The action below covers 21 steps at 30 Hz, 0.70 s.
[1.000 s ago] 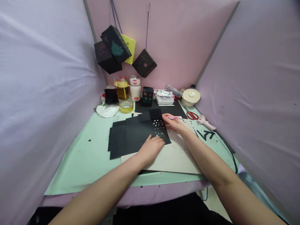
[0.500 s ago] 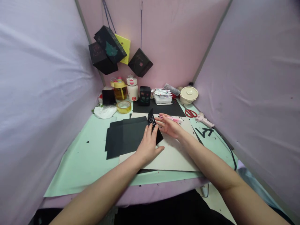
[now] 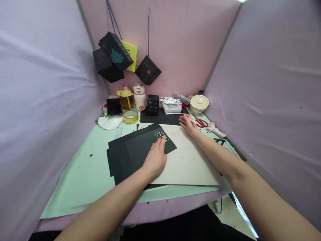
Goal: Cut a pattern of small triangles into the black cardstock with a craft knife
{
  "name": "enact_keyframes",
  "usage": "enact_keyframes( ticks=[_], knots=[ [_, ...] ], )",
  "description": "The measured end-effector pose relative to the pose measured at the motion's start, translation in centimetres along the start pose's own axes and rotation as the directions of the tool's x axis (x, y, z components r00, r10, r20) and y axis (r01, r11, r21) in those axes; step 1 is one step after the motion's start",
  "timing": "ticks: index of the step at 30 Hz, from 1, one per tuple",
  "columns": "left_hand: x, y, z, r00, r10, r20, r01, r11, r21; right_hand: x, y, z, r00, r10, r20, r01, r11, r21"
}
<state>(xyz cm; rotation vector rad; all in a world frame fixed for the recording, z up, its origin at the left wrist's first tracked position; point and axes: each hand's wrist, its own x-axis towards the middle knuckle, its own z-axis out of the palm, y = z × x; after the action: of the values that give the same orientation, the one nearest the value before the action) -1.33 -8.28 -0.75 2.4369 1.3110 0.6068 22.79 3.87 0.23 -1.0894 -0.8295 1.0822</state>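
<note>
A black card sheet [image 3: 132, 150] with tabbed left edges lies on the pale cutting board [image 3: 193, 167]. Near its upper right corner is a cluster of small cut-out holes [image 3: 158, 134], the pale board showing through. My left hand [image 3: 155, 157] rests flat on the card, fingers stretched out, tips touching the lower edge of the holes. My right hand [image 3: 188, 125] is at the board's far right edge, with a slim pink pen-shaped tool [image 3: 192, 121] in it. The tool's tip is hidden, so its exact kind does not show.
Red scissors [image 3: 201, 123], a pale glue gun [image 3: 216, 130] and black paper strips [image 3: 219, 142] lie to the right. At the back stand a tape roll [image 3: 130, 117], a white bottle [image 3: 139, 100], a black box [image 3: 152, 105], several markers [image 3: 171, 100] and a lidded bowl [image 3: 199, 103]. Black boxes [image 3: 147, 70] hang above.
The card's raised, pierced end has come down flat, and the card has turned slightly. My right hand moved away to the right with the pink tool. Dark scraps near it have left the board's upper part.
</note>
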Motion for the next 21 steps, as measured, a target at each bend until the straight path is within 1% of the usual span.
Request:
enact_keyframes(
  ticks=[2, 4, 6, 9, 11, 13, 15, 17, 19, 21],
  knots=[
    [0.0, 0.0, 0.1, 1.000, 0.001, 0.013, -0.002, 1.000, 0.015, 1.3, -1.2, -1.3, 0.998, -0.042, -0.039, 0.041, 0.999, -0.026],
    [0.0, 0.0, 0.1, 1.000, 0.003, 0.028, -0.003, 1.000, 0.028, 1.2, -1.8, -2.1, 0.999, -0.044, -0.010, 0.044, 0.998, -0.042],
    [0.0, 0.0, 0.0, 0.999, 0.005, 0.048, -0.007, 0.999, 0.038, -0.2, -1.7, -2.6, 0.996, 0.004, 0.085, 0.002, 0.998, -0.066],
    [-0.1, 0.2, -0.3, 0.995, 0.028, 0.093, -0.033, 0.998, 0.049, -2.9, -0.8, -3.5, 0.963, 0.115, 0.243, -0.083, 0.987, -0.140],
    [-0.1, 0.3, -0.6, 0.990, 0.053, 0.130, -0.061, 0.996, 0.058, -3.7, -0.4, -4.5, 0.953, 0.129, 0.275, -0.082, 0.981, -0.178],
    [-0.1, 0.4, -0.9, 0.983, 0.078, 0.166, -0.091, 0.993, 0.074, -3.1, -0.4, -5.7, 0.969, 0.076, 0.234, -0.029, 0.980, -0.196],
    [-0.2, 0.5, -1.1, 0.974, 0.098, 0.205, -0.120, 0.988, 0.098, -1.7, -0.9, -6.8, 0.991, -0.036, 0.128, 0.062, 0.977, -0.204],
    [-0.2, 0.6, -1.4, 0.961, 0.117, 0.252, -0.152, 0.980, 0.125, -0.3, -1.4, -7.4, 0.990, -0.133, 0.042, 0.139, 0.968, -0.210],
    [-0.1, 0.8, -1.7, 0.942, 0.138, 0.307, -0.191, 0.970, 0.149, 0.6, -1.6, -7.2, 0.985, -0.170, 0.034, 0.174, 0.961, -0.214],
    [0.2, 1.1, -1.8, 0.916, 0.165, 0.365, -0.236, 0.958, 0.161, 0.6, -1.3, -6.6, 0.984, -0.152, 0.088, 0.168, 0.960, -0.222]
  ],
)
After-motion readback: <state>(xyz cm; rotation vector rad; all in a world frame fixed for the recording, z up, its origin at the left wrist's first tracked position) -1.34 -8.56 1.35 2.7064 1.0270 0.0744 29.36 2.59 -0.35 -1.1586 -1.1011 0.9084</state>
